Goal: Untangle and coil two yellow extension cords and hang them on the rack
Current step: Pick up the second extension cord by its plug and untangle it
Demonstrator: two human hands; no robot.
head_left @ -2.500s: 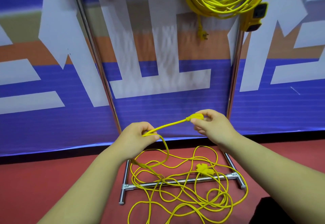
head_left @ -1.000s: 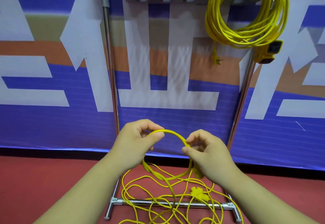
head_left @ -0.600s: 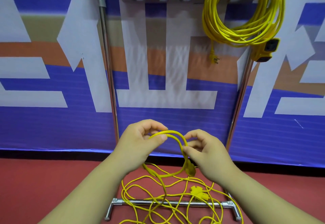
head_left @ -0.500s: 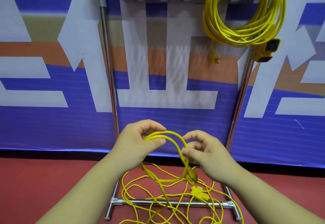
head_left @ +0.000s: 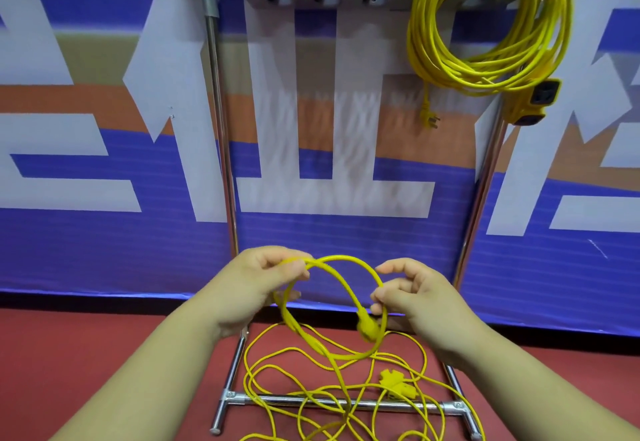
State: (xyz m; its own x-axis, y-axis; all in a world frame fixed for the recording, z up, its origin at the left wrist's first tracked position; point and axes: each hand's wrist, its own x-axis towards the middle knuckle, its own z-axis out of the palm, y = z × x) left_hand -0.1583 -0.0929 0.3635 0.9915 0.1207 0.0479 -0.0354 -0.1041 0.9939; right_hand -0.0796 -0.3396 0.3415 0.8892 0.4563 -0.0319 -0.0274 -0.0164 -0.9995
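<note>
A loop of the loose cord (head_left: pixel 346 260) is held up before the rack (head_left: pixel 221 136): its top is pinched in the left grip (head_left: pixel 256 285), the strand just above the plug (head_left: pixel 369 328) in the right grip (head_left: pixel 414 298). The remainder is strewn on the floor (head_left: pixel 104 354) across the rack's base. A coiled cord (head_left: pixel 433 53) is hung at the rack's top right

Left hand (head_left: pixel 258 279): bare.
Right hand (head_left: pixel 412 297): bare.
Left forearm (head_left: pixel 145 371): bare to the lower left corner.
Right forearm (head_left: pixel 519 381): bare to the lower right edge.
</note>
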